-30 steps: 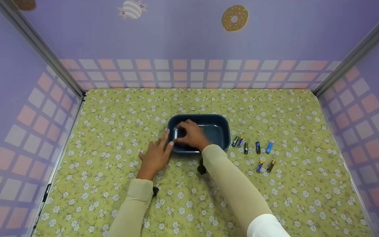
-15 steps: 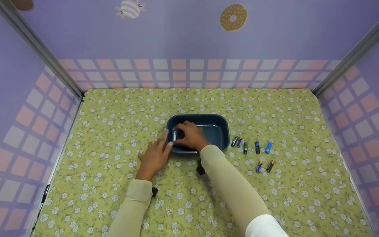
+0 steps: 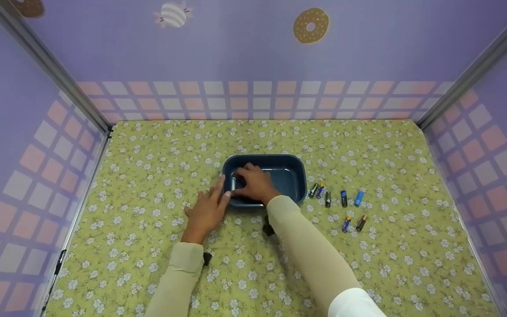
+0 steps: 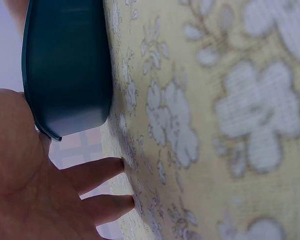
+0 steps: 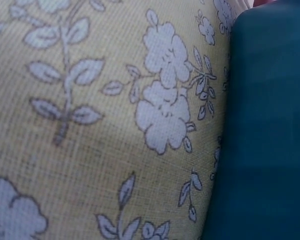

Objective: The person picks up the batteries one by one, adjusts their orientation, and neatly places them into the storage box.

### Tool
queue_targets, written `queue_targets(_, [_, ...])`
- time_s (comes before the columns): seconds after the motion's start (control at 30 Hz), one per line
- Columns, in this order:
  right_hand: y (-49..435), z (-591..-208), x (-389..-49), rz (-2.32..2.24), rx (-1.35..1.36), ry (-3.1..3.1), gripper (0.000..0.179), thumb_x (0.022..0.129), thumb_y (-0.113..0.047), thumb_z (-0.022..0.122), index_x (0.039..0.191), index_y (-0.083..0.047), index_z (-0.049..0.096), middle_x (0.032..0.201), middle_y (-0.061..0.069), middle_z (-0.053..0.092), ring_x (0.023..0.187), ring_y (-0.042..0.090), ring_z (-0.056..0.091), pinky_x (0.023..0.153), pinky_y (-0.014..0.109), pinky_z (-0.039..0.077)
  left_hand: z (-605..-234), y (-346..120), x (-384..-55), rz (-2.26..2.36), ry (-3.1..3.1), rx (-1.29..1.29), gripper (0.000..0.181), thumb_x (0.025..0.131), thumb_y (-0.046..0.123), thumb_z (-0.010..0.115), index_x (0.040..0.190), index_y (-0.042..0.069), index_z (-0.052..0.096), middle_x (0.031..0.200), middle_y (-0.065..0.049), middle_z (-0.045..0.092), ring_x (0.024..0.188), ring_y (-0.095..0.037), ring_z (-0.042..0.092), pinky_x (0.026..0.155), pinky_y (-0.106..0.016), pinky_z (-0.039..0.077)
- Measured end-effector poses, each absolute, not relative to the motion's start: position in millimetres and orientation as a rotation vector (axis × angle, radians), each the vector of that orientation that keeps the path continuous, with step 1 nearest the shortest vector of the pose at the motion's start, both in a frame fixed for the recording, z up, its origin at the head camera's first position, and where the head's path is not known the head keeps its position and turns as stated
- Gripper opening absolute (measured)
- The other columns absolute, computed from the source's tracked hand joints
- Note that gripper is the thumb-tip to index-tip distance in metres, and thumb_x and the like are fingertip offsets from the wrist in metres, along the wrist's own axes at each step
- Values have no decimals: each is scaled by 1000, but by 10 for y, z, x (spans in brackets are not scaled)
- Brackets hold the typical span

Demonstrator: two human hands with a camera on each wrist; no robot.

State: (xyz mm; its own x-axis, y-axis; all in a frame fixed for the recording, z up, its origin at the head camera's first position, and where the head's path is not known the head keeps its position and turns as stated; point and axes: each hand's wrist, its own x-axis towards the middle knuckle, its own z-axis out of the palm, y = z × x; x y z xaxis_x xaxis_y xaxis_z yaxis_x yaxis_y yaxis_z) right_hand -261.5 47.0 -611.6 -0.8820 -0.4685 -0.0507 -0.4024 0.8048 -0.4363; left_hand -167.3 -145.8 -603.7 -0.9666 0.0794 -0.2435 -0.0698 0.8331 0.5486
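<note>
A dark blue-green rectangular tub [image 3: 297, 174] stands on the flowered cloth, its side large in both wrist views. My left hand [image 3: 206, 214] lies at its left end, fingers extended, with the index fingertip and thumb at the rim. In the left wrist view, other fingers of the left hand [image 4: 20, 170] reach down to the cloth. My right hand [image 3: 257, 182] is inside the tub at the left, fingers bent and thumb spread toward the left wall. A narrow pale strip [image 3: 233, 182] shows between thumb and fingers; whether it is a battery or a glint cannot be told.
Several small batteries lie right of the tub: a blue one [image 3: 359, 198], a black-and-blue one [image 3: 344, 198], a purple-and-yellow one [image 3: 346, 224] and a dark copper-topped one [image 3: 361, 223] among them. Purple panel walls [image 3: 236, 48] enclose the table's back and sides.
Both hands keep nearly the same places at the tub's left end. The whole head view shifts slightly; the batteries on the cloth stay where they lie.
</note>
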Motion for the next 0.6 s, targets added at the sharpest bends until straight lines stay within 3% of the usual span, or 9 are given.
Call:
queue_targets(0.23, [483,-6123,-2622,-620,-687,2822,64,86,-62,75,138,-27,62,129,3,58,116,25,59,100,63,48,-6034,-1442,-1666,839,2755,8,65,101,76,16,159,55,-2,168,-2,30,155,-49,14,101,-92,7])
queue_targets(0.6, [469,-6121,-2611,-568,-695,2839,65,86,-61,75,139,-27,62,129,4,57,115,25,59,98,60,50,-6018,-1442,-1660,843,2749,6,65,100,77,15,159,56,-4,169,-3,28,155,-49,12,101,-92,5])
